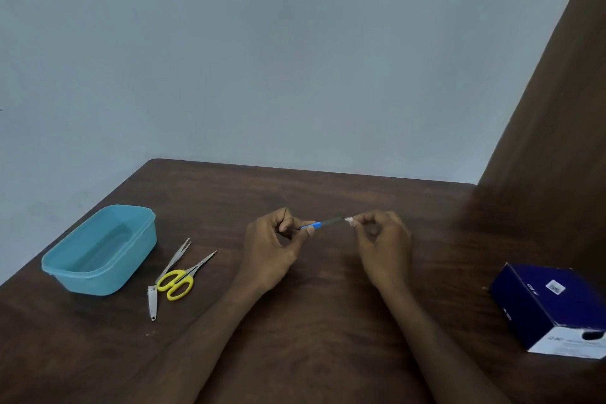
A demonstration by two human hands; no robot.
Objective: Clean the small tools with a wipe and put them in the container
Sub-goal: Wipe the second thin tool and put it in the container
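Head view: a person sits at a brown table [295, 321] and holds a small tool up over it with both hands.
Small tool: a thin stick [324, 224] with a blue end and a grey end. It hangs in the air between the two hands, a little above the middle of the table. The blue end points to 9 o'clock and the grey end to 3 o'clock.
Left hand: the left hand [275, 246] pinches the blue end. Its fingers are curled in and closed on the stick.
Right hand: the right hand [383, 243] has its fingers curled together around a small white wipe [349, 221]. The wipe is pressed on the grey tip of the stick.
Container: a light blue tub [98, 249] with no lid sits on the table at 9 o'clock from the hands, well apart from them. No tool shows inside it.
Scissors: a pair with yellow handles [178, 282] lies just beside the tub, at its 3 o'clock side. The blades point to 1 o'clock.
Tweezers: a silver pair [175, 259] lies next to the scissors, and seems to pass under the yellow handles. The tips point to 1 o'clock.
Nail clipper: a small silver one [151, 302] lies at 7 o'clock from the scissors, very close to the yellow handles.
Box: a dark blue box [551, 308] with a white front sits at 4 o'clock from the hands, near the table's right edge.
Wall: a pale grey-blue wall [262, 59] is behind the table.
Curtain: a brown curtain [557, 108] hangs at 2 o'clock.
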